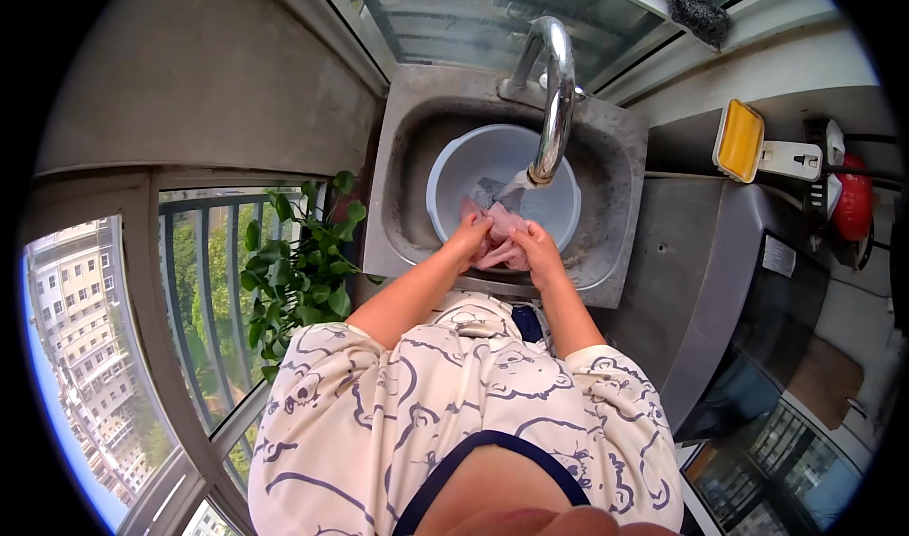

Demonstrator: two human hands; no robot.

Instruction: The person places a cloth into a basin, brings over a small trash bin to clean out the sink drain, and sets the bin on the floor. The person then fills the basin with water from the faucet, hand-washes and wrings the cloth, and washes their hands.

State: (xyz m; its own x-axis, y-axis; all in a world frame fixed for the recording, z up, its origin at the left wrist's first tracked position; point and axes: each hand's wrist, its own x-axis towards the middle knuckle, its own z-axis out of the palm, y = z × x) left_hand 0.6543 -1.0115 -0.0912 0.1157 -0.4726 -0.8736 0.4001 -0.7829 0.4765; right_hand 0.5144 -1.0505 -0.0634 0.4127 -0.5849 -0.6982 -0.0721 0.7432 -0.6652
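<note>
Both my hands hold a wet pink cloth (507,222) over the near side of a pale blue basin (454,171). My left hand (471,236) grips the cloth's left part, fingers closed on it. Around its right part my right hand (537,250) is closed too. Water runs from the chrome faucet (559,100) onto or just behind the cloth. A greyish cloth (488,191) shows in the basin beyond my hands; whether it is a separate piece I cannot tell. The basin sits inside a metal sink (615,223).
A leafy green plant (308,261) stands left of the sink by the window railing. To the right is a grey appliance (696,271). A yellow-faced brush or sponge holder (740,140) is on the right wall. A dark scouring pad (699,17) lies on the window ledge.
</note>
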